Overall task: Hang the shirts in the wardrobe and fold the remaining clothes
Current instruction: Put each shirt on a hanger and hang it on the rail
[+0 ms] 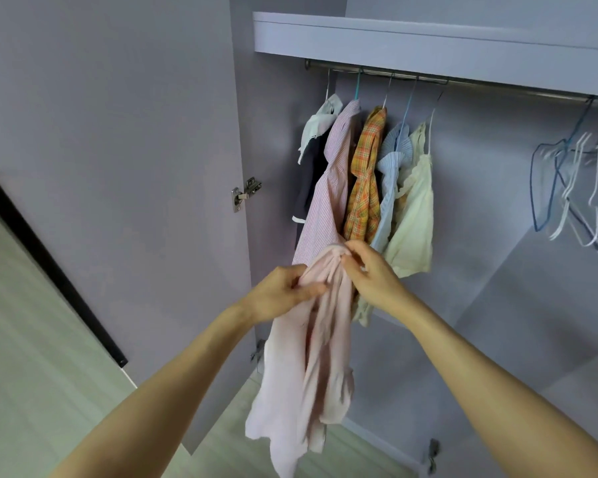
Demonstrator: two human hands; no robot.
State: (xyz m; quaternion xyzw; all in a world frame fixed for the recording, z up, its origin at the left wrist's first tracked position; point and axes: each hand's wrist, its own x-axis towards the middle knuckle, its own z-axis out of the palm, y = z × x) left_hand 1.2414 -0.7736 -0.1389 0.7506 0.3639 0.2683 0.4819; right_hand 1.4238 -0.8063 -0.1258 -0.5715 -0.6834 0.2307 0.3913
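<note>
Both hands hold a pale pink shirt [311, 357] up before the open wardrobe [480, 208]. The left hand [280, 293] pinches its bunched top from the left; the right hand [370, 270] grips the collar area, fingers curled, possibly round a hanger hidden in the cloth. Five garments hang at the left end of the rail [428, 79]: the nearest a pink striped shirt [328, 188]. Empty hangers [573, 188] cluster toward its right end.

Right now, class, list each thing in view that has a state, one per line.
Pink shirt: off the rail, bunched, held by both hands.
Left hand: gripping it.
Right hand: pinching its top.
Wardrobe door: open.
Five garments: hung.
Spare hangers: empty.
</note>
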